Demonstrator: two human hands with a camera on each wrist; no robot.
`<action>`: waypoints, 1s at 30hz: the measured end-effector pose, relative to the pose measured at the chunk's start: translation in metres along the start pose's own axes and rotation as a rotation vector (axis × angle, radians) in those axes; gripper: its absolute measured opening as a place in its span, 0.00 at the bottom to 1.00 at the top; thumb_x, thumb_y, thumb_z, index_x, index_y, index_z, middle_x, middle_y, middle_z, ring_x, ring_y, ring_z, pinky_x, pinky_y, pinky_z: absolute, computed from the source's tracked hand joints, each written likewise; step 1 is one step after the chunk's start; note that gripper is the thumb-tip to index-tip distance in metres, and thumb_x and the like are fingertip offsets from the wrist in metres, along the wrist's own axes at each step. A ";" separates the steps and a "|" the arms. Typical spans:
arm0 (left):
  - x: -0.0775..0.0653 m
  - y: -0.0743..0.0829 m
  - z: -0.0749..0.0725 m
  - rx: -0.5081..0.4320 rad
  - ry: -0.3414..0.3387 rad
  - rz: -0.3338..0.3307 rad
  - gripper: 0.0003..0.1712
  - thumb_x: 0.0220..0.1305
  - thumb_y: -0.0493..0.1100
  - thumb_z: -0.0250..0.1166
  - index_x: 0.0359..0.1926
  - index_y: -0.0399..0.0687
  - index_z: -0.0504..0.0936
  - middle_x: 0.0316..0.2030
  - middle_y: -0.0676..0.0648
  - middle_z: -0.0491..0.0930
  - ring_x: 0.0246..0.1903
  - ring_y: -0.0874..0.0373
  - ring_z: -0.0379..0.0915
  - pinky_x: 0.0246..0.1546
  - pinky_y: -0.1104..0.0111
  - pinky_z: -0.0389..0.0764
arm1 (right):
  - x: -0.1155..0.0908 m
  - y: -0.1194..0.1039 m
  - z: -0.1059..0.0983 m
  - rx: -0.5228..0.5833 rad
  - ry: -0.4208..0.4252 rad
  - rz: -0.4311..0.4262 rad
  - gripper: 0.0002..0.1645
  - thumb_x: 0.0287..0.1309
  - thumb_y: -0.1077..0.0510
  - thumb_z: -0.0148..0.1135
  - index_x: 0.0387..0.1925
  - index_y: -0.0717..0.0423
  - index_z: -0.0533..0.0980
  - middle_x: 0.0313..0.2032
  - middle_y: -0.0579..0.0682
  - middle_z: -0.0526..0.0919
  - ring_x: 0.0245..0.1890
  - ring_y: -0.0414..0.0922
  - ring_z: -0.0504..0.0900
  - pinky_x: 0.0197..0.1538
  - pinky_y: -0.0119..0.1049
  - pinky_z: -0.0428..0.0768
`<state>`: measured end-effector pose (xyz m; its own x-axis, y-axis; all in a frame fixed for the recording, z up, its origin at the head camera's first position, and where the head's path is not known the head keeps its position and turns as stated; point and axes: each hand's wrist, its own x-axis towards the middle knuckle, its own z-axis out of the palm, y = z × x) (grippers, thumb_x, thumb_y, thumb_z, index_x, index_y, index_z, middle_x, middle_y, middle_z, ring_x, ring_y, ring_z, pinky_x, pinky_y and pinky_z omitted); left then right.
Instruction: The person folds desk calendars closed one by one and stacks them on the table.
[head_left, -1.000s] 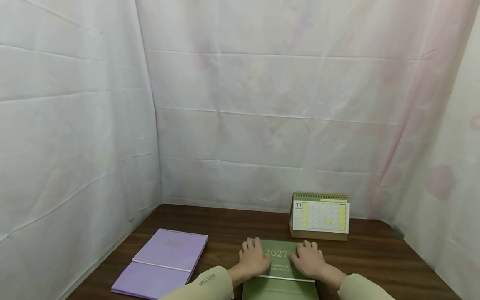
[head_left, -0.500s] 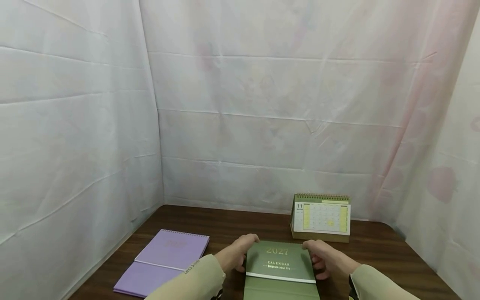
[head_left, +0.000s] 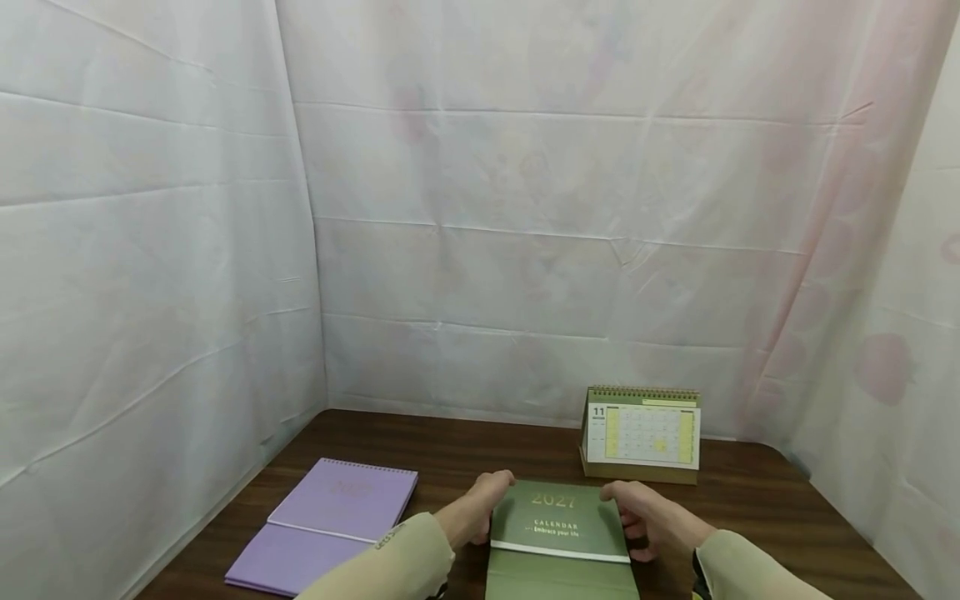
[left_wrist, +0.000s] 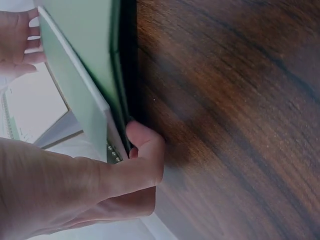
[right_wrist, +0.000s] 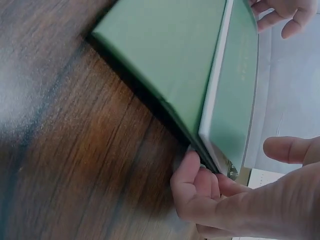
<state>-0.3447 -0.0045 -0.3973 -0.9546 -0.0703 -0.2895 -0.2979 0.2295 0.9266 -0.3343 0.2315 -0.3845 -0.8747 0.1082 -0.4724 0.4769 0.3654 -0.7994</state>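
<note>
A green 2027 desk calendar lies on the table in front of me, its cover up and a flap of plain green board extending toward me. My left hand holds its left edge near the spiral end; in the left wrist view, curled fingers meet that edge close to the tabletop. On the opposite side, my right hand grips the right edge. The right wrist view has its fingers curled against the calendar's lower side, with the thumb apart from the cover. Fingertips under the calendar are partly hidden.
A purple calendar lies flat on the left of the dark wooden table. Behind the green calendar, to the right, another desk calendar stands upright, showing a month page marked 11. White cloth hangs around the table.
Both hands have gone from resting on top of the green cover to its left and right edges, fingers now curled there. The cover's lettering is uncovered. Little differs over the last half second.
</note>
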 end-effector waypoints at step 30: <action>0.004 0.006 -0.036 0.025 0.128 0.152 0.34 0.63 0.46 0.52 0.64 0.26 0.62 0.63 0.25 0.61 0.62 0.30 0.57 0.59 0.38 0.63 | 0.002 -0.024 0.028 0.049 -0.010 -0.128 0.16 0.59 0.52 0.54 0.41 0.59 0.64 0.25 0.50 0.67 0.28 0.46 0.74 0.37 0.49 0.80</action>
<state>-0.3506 -0.0380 -0.3846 -0.9814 -0.1556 -0.1122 -0.1517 0.2713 0.9505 -0.3451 0.1965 -0.3764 -0.9279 0.0540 -0.3688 0.3651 0.3303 -0.8704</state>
